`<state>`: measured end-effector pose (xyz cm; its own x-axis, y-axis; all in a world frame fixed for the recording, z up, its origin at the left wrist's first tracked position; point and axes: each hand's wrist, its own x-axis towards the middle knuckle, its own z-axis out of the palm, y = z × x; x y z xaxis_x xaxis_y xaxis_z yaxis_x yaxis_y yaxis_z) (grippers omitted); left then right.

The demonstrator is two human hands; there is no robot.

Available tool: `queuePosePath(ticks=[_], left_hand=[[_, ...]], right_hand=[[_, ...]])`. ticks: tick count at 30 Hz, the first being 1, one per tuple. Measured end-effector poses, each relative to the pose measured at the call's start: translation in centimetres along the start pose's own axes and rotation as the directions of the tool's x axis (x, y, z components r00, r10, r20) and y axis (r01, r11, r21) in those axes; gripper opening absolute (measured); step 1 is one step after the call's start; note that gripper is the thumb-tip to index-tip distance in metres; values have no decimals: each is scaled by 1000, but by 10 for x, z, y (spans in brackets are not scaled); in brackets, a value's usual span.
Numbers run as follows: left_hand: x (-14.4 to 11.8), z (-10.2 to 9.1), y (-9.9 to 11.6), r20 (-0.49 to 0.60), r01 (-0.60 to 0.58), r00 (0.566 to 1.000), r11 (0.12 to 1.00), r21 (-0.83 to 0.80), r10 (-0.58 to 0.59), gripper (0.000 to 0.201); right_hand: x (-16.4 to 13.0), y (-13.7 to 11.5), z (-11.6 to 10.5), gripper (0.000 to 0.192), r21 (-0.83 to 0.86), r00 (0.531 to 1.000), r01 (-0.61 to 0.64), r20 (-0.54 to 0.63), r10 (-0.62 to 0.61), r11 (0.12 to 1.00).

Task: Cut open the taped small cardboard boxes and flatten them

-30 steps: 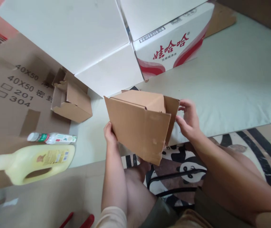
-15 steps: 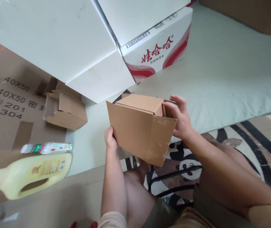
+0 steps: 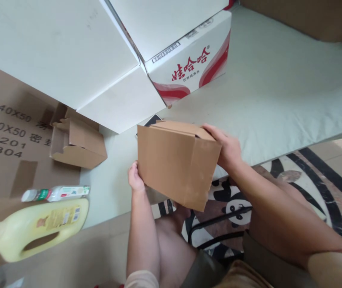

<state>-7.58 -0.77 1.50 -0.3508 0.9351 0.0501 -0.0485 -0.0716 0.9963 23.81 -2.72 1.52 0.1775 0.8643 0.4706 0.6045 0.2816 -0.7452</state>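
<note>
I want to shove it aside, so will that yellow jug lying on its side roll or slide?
The yellow jug looks flattish, with a handle cutout, so it would probably slide rather than roll. Its smooth plastic may be slippery. The small bottle beside it would likely get pushed along.

Surface: pale green mat (image 3: pixel 279 92) | On it: large white box (image 3: pixel 69 52), printed water carton (image 3: pixel 189 60), small open cardboard box (image 3: pixel 77 144), dark flat item (image 3: pixel 153 120), clear bottle (image 3: pixel 55 193) | Floor: yellow jug (image 3: pixel 35 230), flattened cardboard (image 3: pixel 5 160), panda rug (image 3: pixel 237 208)
</note>
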Motion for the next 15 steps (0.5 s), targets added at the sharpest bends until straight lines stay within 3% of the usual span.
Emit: queuePosePath(ticks=[2,5,9,15], left_hand=[[-2,2,2,7,56,998,996,-70,-56,44],[-8,7,2,53,45,998,991,-123,-39,48],[-9,15,-1,62,-2,998,994,-111,9,60],[-1,13,-5,-17,68,997,997,-36,-69,59]], right_hand=[[1,12,5,32,-1,997,-83,5,83,997],[0,26,10,16,19,990,-138,8,138,990],[0,32,10,26,29,979,-206,6,206,978],[-3,30,18,27,69,981,-193,-16,194,979]])
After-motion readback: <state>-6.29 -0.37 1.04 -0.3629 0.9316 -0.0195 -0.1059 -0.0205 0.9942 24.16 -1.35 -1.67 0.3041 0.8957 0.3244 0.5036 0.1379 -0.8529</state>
